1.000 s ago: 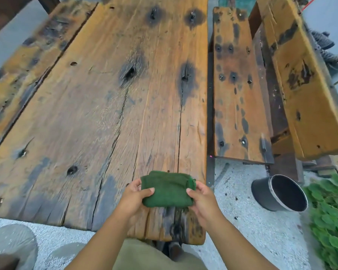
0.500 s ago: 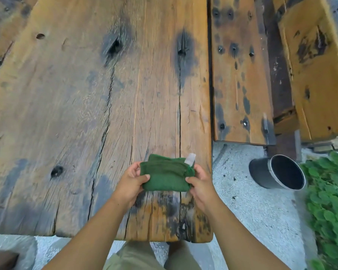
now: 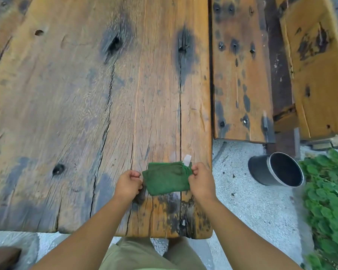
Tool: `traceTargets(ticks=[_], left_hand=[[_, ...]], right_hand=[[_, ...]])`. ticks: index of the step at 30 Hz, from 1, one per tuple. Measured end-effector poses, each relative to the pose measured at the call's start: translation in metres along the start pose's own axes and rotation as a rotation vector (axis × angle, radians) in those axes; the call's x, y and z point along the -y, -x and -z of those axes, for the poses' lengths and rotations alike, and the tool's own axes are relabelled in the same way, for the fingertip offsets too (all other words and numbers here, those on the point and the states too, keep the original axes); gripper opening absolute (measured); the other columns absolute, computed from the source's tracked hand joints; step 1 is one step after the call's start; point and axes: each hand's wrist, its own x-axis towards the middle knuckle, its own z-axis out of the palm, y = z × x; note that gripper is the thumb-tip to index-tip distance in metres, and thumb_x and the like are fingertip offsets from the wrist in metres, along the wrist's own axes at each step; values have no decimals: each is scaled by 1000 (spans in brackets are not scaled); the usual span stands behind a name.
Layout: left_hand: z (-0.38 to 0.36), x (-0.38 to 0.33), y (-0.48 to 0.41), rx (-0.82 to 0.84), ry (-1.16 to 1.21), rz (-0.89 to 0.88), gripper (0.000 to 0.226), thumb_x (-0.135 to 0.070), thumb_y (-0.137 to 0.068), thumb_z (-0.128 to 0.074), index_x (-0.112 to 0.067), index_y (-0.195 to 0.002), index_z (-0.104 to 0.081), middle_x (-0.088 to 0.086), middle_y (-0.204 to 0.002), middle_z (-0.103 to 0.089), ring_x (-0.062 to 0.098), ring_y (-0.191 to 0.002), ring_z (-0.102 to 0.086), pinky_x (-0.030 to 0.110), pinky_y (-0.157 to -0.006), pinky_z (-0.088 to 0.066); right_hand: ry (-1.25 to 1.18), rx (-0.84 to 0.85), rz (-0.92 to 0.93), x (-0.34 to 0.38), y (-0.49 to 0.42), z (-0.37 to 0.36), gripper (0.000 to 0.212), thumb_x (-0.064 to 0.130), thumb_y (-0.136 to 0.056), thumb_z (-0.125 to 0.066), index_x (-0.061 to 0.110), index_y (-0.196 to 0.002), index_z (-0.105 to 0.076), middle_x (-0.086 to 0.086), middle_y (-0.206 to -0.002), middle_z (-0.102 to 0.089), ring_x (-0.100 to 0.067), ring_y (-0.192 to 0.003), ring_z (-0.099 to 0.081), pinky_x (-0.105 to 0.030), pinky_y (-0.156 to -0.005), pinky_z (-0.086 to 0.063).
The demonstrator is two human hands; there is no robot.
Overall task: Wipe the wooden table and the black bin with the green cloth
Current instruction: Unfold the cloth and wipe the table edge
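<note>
Two hands are pinching green cloth (image 3: 166, 179) by ends, I am seeing: left hand (image 3: 128, 182) left, right hand (image 3: 201, 182) right, fingers (image 3: 134, 174) clenched. Cloth is lying on bench (image 3: 86, 114), long axis sideways; black bin (image 3: 261, 170) nearer right hand.

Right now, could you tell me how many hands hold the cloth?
2: the left hand pinches the cloth at its left edge, the right hand at its right edge, over the table.

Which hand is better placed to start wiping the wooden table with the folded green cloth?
Probably the left hand: both hands pinch the folded green cloth, but the weathered wooden table spreads wide on its side, while the right hand sits at the table's right edge.
</note>
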Motion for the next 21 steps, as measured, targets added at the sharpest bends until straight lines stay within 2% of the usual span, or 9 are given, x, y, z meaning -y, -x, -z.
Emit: traceTargets(ticks=[2, 5, 8, 11, 14, 17, 19, 21], left_hand=[[1, -2, 0, 61, -8, -75, 17, 0, -91, -62, -10, -104, -59, 9, -83, -62, 26, -79, -63, 42, -72, -56], [-3, -8, -1, 94, -79, -180, 21, -5, -88, -69, -12, -106, -60, 3, -77, -56, 21, -76, -60, 35, -71, -53], [-12, -15, -5, 115, -175, -219, 21, -6, -87, -71, -13, -103, -59, 1, -77, -53, 18, -72, -53, 30, -67, -49], [-14, -18, -1, 119, -211, -248, 18, -1, -89, -64, -14, -100, -58, 0, -88, -60, 16, -79, -58, 22, -61, -44], [-9, -16, 13, 128, -234, -357, 24, 2, -90, -60, -19, -102, -59, -3, -97, -62, 13, -88, -60, 22, -70, -50], [-4, -10, 29, 146, -334, -484, 25, 1, -89, -63, -18, -105, -65, -6, -103, -60, 11, -96, -58, 25, -87, -51], [-2, -4, 38, 175, -351, -548, 27, 3, -87, -64, -21, -101, -68, -10, -101, -58, 10, -97, -58, 22, -88, -50], [1, 1, 45, 214, -336, -588, 30, 6, -86, -64, -22, -95, -67, -14, -99, -56, 4, -94, -57, 16, -85, -47]], right_hand=[[79, -4, 141, 11, -1, 2, 27, 8, -91, -57, 22, -114, -59, 6, -110, -54, -11, -95, -54, -31, -85, -49], [278, 40, 328, 30, -7, 3, 30, 18, -95, -60, 23, -124, -56, 7, -120, -51, -12, -105, -49, -23, -82, -36], [423, 112, 412, 35, -19, -7, 40, 16, -92, -61, 24, -130, -54, 2, -122, -49, -19, -117, -48, -31, -92, -46], [446, 156, 451, 26, -23, -12, 39, 15, -89, -62, 22, -127, -58, 1, -121, -45, -22, -119, -46, -38, -95, -48], [397, 166, 558, 17, -17, -12, 58, 20, -83, -70, 27, -136, -48, 1, -139, -37, -20, -133, -35, -37, -106, -44], [416, 249, 679, 21, -3, -12, 73, 19, -83, -73, 30, -147, -39, -3, -153, -28, -24, -146, -23, -43, -120, -30], [461, 277, 749, 22, 5, -12, 69, 20, -86, -72, 29, -147, -41, -4, -159, -23, -26, -152, -13, -46, -125, -19], [466, 257, 777, 20, 10, -12, 53, 19, -86, -72, 25, -136, -52, -5, -159, -26, -28, -152, -12, -44, -125, -14]])
